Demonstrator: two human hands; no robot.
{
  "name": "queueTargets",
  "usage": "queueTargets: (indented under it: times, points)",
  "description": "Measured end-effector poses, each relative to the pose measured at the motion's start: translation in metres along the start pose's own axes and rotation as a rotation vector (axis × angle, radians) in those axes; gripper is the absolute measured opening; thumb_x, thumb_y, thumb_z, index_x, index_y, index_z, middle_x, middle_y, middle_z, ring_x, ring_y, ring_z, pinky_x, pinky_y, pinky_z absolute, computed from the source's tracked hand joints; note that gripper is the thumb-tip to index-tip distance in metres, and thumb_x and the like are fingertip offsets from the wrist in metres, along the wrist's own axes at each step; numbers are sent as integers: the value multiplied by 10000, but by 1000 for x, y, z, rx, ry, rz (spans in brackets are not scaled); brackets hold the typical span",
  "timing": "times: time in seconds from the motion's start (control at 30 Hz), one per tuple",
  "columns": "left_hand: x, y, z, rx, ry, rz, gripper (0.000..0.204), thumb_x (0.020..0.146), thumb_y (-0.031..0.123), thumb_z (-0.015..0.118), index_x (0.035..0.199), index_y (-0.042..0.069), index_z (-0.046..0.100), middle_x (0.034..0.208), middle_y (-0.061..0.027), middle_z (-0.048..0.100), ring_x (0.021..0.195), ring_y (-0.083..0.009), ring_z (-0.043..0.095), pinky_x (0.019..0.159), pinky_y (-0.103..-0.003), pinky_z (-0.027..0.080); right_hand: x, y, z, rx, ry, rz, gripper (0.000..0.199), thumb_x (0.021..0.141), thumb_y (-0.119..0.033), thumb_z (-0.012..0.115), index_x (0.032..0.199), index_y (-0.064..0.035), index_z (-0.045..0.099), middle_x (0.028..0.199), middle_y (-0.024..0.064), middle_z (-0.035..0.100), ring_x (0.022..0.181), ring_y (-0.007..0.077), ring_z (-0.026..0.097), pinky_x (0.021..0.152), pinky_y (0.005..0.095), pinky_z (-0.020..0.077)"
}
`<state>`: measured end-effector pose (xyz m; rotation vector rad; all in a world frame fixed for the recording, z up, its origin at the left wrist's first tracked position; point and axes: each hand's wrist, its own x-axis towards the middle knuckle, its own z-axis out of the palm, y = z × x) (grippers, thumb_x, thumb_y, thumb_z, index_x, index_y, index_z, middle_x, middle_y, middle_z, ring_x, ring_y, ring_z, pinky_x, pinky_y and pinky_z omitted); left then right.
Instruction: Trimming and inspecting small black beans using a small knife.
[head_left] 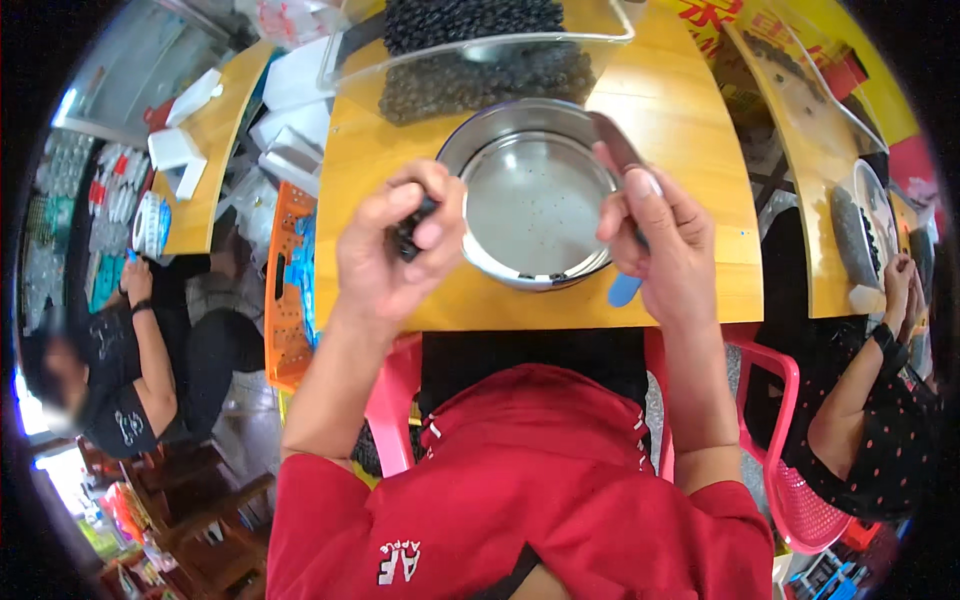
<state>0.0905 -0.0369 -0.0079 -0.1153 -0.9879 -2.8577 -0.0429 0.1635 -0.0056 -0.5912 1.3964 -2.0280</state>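
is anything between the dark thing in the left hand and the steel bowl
Nothing visible. The left hand pinches the small dark piece right beside the steel bowl, whose open rim is uncovered; the right hand with the knife is on the far side.

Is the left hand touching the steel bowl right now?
Apart. In the head view, the left hand, pinching a small dark fruit, sits left of the steel bowl, with a strip of yellow table showing between.

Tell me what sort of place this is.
Probably a small hand-processing workshop. A clear tray of small dark fruits sits above a steel bowl on a yellow wooden table, and other people work at similar tables alongside.
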Motion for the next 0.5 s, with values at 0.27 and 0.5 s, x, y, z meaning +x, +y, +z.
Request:
queueTargets:
  times: [0.27, 0.5]
  points:
    - [-140, 71, -75, 193, 468, 143, 306, 980, 286, 438, 750, 87, 424, 625, -14, 392, 448, -85, 358, 375, -199, 280, 8, -1, -20, -57, 40, -14, 348, 988, -206, 461, 1230, 31, 542, 703, -11, 572, 451, 9, 315, 414, 181, 228]
    - [-359, 52, -146, 581, 1056, -102, 404, 957, 393, 464, 691, 89, 455, 615, -23, 456, 494, -120, 444, 406, -208, 283, 25, 11, -41, -48, -175, 13, 414, 1020, -210, 373, 1343, 48, 404, 766, 9, 558, 394, -19, 253, 374, 151, 211]
